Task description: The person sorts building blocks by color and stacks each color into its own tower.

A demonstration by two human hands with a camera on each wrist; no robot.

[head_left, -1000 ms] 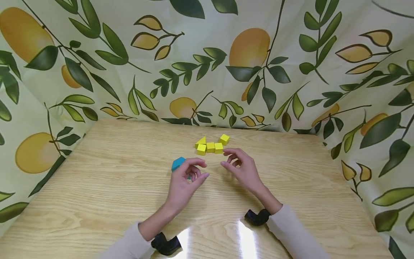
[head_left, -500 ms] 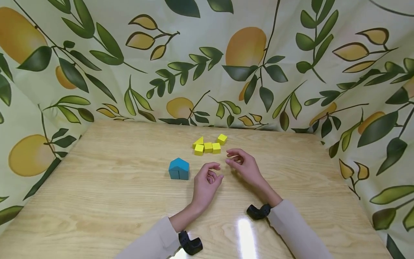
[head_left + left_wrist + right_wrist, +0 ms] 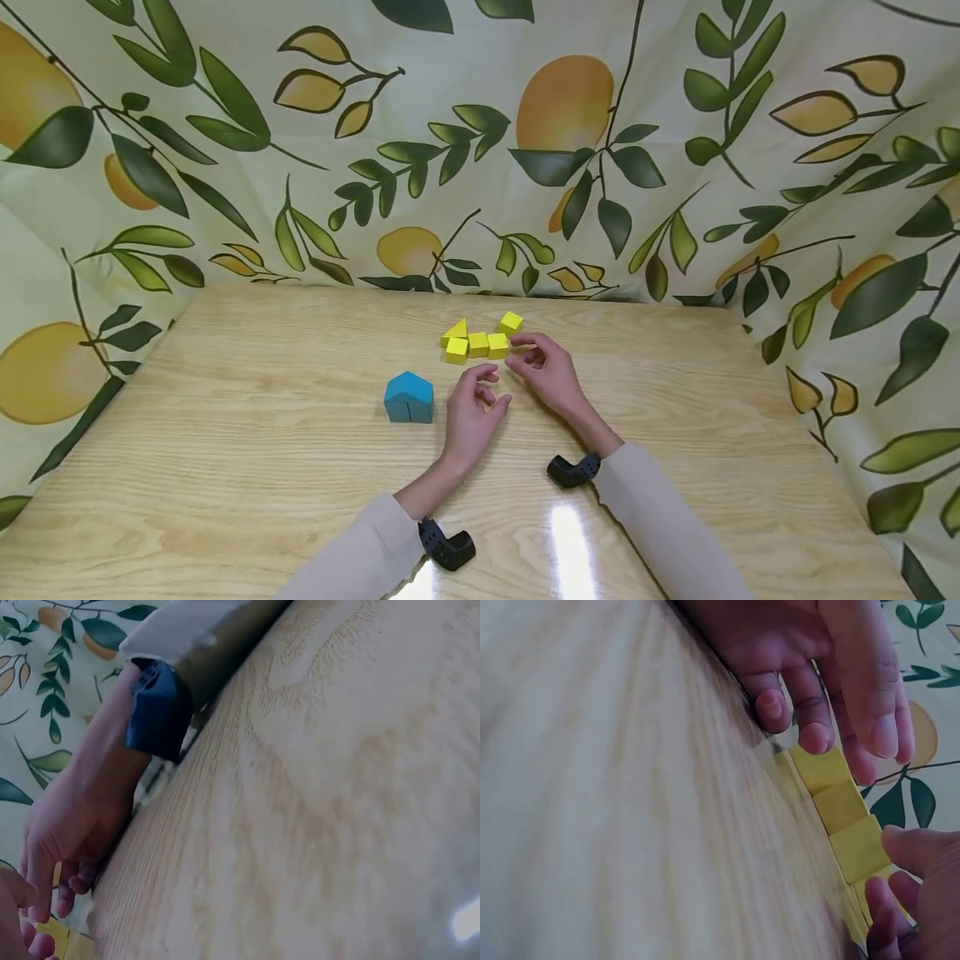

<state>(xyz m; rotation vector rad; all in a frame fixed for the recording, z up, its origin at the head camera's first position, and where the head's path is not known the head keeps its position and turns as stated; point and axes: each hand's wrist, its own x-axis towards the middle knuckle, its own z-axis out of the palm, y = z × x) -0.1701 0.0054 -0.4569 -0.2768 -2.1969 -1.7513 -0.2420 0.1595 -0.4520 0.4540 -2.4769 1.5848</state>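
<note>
Several yellow cubes (image 3: 477,344) and a yellow triangular block (image 3: 454,332) stand grouped toward the back of the table, three cubes forming a front row. Just right of that row, my right hand (image 3: 551,373) has its thumb and index fingertips beside the end cube (image 3: 497,345), fingers loosely bent. My left hand (image 3: 471,421) hovers in front of the row with curved fingers and nothing between them. To its left stands a blue house shape (image 3: 408,398), a peaked piece on top of two smaller blocks. In the right wrist view, my right thumb (image 3: 911,847) overlaps the yellow row.
Another yellow cube (image 3: 511,322) sits behind the right end of the row. The wooden table (image 3: 262,467) ends at a fabric backdrop (image 3: 450,67) printed with fruit and leaves. Black wrist cameras (image 3: 447,546) are strapped near both sleeves.
My left hand has moved right, away from in front of the blue blocks, uncovering them. My right hand has drawn back slightly, then come in close to the end yellow cube.
</note>
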